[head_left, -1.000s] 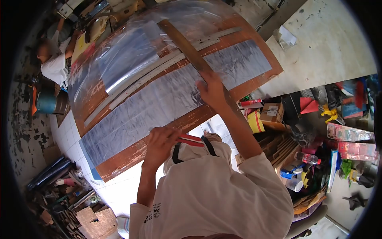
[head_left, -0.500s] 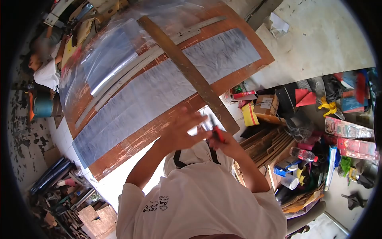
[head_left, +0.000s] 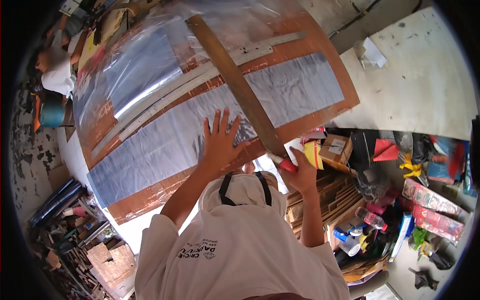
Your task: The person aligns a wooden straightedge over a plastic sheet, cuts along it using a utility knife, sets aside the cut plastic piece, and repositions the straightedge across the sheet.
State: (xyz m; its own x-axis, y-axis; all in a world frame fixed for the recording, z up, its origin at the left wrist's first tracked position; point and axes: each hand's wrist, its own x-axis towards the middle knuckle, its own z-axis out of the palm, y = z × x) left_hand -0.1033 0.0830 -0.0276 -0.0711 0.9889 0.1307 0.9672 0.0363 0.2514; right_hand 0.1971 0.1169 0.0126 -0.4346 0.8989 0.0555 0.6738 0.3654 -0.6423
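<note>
My left hand (head_left: 220, 145) lies with fingers spread over the near edge of a greyish plastic sheet (head_left: 160, 135). The sheet is a long strip on a reddish-brown board (head_left: 345, 82). In my right hand (head_left: 304, 172), the fingers are wrapped round a red-handled tool (head_left: 287, 165) with a pale tip; its exact kind is unclear. That tip is close to the near end of a long brown bar (head_left: 237, 87), which lies across the strip. Whether the tip touches the bar I cannot tell.
Pale metal rulers (head_left: 200, 75) and clear plastic film (head_left: 145, 37) lie farther back on the board. Right of me are stacked wood strips (head_left: 330, 197), a cardboard box (head_left: 336, 147) and a bottle (head_left: 371, 218). Another person (head_left: 57, 72) is at far left.
My left hand has moved forward and come down, spread, over the sheet. My right hand has shifted right with the red-handled tool, beside the bar's near end.
</note>
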